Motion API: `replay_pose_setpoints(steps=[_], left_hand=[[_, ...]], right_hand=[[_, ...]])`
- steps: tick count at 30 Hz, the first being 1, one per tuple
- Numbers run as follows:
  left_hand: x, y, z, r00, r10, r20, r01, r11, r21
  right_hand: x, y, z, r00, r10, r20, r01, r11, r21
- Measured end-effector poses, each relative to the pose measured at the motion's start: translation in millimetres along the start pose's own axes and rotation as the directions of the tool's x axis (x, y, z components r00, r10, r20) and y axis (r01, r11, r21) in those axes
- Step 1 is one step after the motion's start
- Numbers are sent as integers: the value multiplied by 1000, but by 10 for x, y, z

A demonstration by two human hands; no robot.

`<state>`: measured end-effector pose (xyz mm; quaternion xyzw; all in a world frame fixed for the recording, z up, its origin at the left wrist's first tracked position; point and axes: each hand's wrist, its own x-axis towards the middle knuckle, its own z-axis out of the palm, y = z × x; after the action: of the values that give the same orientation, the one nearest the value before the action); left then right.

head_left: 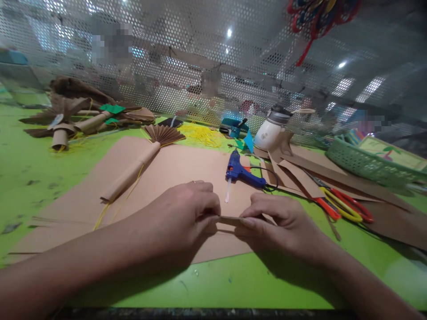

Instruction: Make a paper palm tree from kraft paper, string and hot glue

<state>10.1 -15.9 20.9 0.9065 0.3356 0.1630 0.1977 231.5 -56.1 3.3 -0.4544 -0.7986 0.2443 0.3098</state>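
My left hand (196, 206) and my right hand (276, 215) face each other over a large sheet of brown paper (193, 164). Between them they pinch a narrow strip of brown paper (231, 220), one end in each hand's fingers. Just beyond the hands lies a blue hot glue gun (238, 171) with a clear glue stick poking out of its back. Left of it rests a rolled paper tube (131, 173) topped by a pleated paper fan (163, 134), with yellow string trailing from it.
Scissors with red and yellow handles (347, 205) lie among brown paper pieces on the right. Behind stand a white bottle (268, 131) and a green basket (367, 162). Finished-looking paper pieces (90, 118) sit at back left, yellow strands (202, 134) at the rear. A perforated screen (187, 58) rises behind.
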Motion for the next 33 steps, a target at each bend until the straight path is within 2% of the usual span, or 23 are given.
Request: replay_pose_setpoints(steps=[3,5,8,13,15,18,23,28,33], left_hand=[[18,-8,-30,980,-158,119,172,979,-113],[37,-42,-30,968,-178,177,207,966,-158],[61,-89,-5,966,-153,210,191,965,-179],[65,-34,87,989,-89,122,108,982,-154],[65,1,134,992,-67,103,84,981,-173],[65,21,182,996,-34,85,49,982,-183],[53,22,185,990,-62,125,91,965,-246],[45,42,158,982,-89,167,130,958,-255],[30,0,138,970,-113,213,163,959,-232]], right_hand=[[14,-24,-13,995,96,27,-98,994,42],[21,-32,-15,986,153,61,-158,983,91],[32,-24,-10,974,200,102,-213,967,138],[47,5,8,972,206,110,-221,965,140],[50,2,20,976,190,111,-205,968,145],[53,-26,47,989,109,96,-118,988,97],[56,-79,90,999,-32,41,33,999,-9],[37,-62,89,998,-48,42,49,999,-4],[25,-49,66,999,-1,52,1,1000,4]])
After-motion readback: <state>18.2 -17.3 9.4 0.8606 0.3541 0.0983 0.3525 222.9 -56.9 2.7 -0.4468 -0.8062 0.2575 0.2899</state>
